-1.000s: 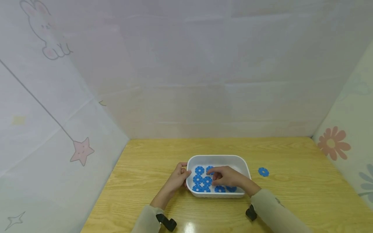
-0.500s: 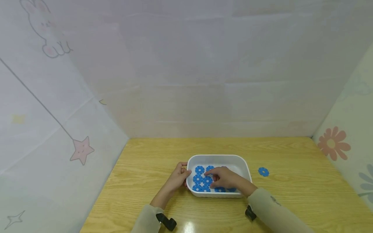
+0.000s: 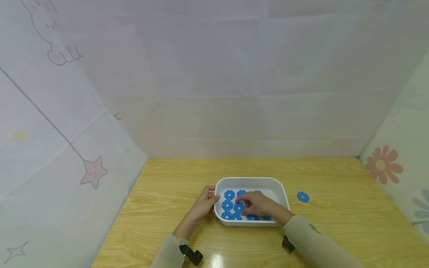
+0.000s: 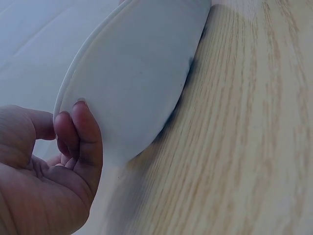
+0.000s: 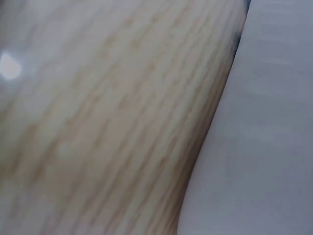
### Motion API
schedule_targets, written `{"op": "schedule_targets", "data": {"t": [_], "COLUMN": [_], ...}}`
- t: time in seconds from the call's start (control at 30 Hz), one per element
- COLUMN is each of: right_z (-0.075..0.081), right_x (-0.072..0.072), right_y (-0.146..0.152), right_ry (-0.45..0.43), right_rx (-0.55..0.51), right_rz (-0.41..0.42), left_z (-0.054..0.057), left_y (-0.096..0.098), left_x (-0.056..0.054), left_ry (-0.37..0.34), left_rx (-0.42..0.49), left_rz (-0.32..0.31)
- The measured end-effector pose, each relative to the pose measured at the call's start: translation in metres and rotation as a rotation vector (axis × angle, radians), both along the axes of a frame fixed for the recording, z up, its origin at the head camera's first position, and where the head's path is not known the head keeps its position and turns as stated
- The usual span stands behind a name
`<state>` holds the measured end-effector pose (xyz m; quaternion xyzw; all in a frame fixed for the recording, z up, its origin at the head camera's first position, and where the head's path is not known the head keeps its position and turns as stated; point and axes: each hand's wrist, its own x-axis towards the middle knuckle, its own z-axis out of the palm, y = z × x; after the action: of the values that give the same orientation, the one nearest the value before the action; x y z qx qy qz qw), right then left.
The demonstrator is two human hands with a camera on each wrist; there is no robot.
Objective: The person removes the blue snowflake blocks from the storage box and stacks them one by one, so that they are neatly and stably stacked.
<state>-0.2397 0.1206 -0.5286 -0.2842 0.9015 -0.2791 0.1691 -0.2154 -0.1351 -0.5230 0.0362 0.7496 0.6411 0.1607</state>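
White tray [image 3: 249,183], long axis left-to-right

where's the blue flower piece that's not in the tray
In the head view, the blue flower piece lies on the wooden table, apart from the white tray and just to its right, beyond the right sleeve.
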Motion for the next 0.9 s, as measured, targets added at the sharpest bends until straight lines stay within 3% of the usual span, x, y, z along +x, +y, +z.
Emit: {"op": "schedule_targets", "data": {"t": [0.3, 0.9], "right_z": [0.0008, -0.0003], "right_x": [0.0003, 0.0026], "right_y": [-0.0006, 0.0011], "right_ry": [0.018, 0.043], "right_rx": [0.007, -0.006], "right_rz": [-0.028, 0.01], "left_z": [0.002, -0.0015], "left_y": [0.0008, 0.0014], "left_x": [0.0016, 0.0008], "left_ry": [-0.003, 0.024], "left_rx": [0.001, 0.011], "left_rz": [0.002, 0.008]}}
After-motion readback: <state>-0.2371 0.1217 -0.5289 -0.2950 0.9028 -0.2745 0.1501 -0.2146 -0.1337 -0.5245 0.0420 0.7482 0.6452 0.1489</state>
